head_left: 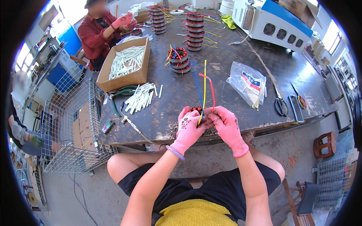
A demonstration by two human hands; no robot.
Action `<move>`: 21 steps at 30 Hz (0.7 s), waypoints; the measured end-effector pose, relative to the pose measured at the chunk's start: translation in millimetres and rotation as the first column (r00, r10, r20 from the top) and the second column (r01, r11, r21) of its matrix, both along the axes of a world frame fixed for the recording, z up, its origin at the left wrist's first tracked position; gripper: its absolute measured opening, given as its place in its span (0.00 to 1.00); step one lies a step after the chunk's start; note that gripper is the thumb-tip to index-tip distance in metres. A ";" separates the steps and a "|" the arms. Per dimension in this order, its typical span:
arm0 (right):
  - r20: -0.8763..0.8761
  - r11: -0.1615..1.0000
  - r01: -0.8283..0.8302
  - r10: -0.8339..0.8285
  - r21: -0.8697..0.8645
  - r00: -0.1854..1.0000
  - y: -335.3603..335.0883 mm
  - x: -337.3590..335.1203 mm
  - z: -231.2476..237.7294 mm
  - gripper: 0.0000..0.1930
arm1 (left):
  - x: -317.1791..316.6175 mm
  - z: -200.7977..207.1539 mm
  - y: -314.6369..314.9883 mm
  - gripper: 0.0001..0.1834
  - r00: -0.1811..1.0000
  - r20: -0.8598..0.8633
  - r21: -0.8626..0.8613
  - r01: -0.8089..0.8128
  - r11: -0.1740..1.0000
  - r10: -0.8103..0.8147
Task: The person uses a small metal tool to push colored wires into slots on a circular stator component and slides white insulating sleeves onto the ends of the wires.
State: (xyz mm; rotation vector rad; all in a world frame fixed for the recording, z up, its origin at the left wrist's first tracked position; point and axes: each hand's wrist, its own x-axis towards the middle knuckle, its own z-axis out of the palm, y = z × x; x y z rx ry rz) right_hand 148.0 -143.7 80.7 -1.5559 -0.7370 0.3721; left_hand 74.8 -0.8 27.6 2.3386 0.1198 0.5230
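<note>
While both gloved hands sit over the near table edge, the wound ring [197, 109] is between them, mostly hidden by fingers. Left hand [188, 126] is closed around the ring's left side, thumb by the base of the yellow wire [205, 83]. Right hand [228, 128] is narrow, thumb and finger pinched at the base of the red wire [213, 90]; exact contact is covered. Both wires stand up from the work, red one bent left at its tip.

Table [218, 51]: short stack of rings [179, 64] beyond the hands, taller stack [195, 34] behind it. Left side has a cardboard box [126, 81] of white tubes, a loose tube pile [139, 100] just in front, green-handled pliers [115, 105] beside the pile. Right side: clear plastic bag [241, 84], then dark-handled scissors [281, 107], phone [296, 108] next to them. White-and-blue machine [260, 20] at far right. Co-worker in a red shirt [90, 35] at far left, pink gloves raised.
</note>
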 end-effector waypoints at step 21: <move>-0.139 0.999 -0.003 0.010 0.045 0.990 -3.5 10.4 -3.6 0.12 | -0.4 13.0 4.0 0.15 0.996 -0.087 -0.017 0.023 1.000 -0.025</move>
